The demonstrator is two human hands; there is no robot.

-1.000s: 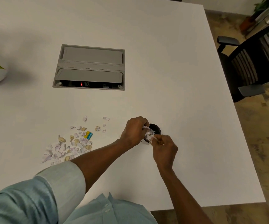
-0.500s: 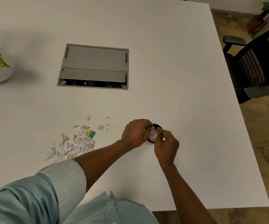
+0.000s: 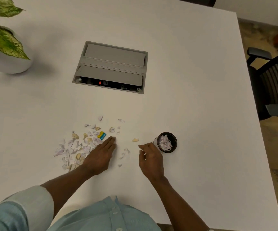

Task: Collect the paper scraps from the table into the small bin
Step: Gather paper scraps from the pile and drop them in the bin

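A small black bin (image 3: 173,139) stands on the white table (image 3: 193,80), holding crumpled white scraps. A scatter of paper scraps (image 3: 75,147), white and tan with one yellow-blue piece (image 3: 102,135), lies left of it. A few loose scraps (image 3: 125,151) and a tan one (image 3: 135,140) lie between my hands. My left hand (image 3: 100,155) lies flat, fingers together, at the right edge of the pile. My right hand (image 3: 150,158) hovers just left of the bin, fingers loosely curled, holding nothing that I can see.
A grey cable box (image 3: 111,67) is set into the table's middle. At the far left stands a potted plant in a white pot (image 3: 8,64). Past the table's right edge is a black office chair (image 3: 273,84).
Both hands have left the bin's mouth. The left hand swung left to the scrap pile and flattened. The right hand drew back beside the bin. Scraps now lie inside the bin.
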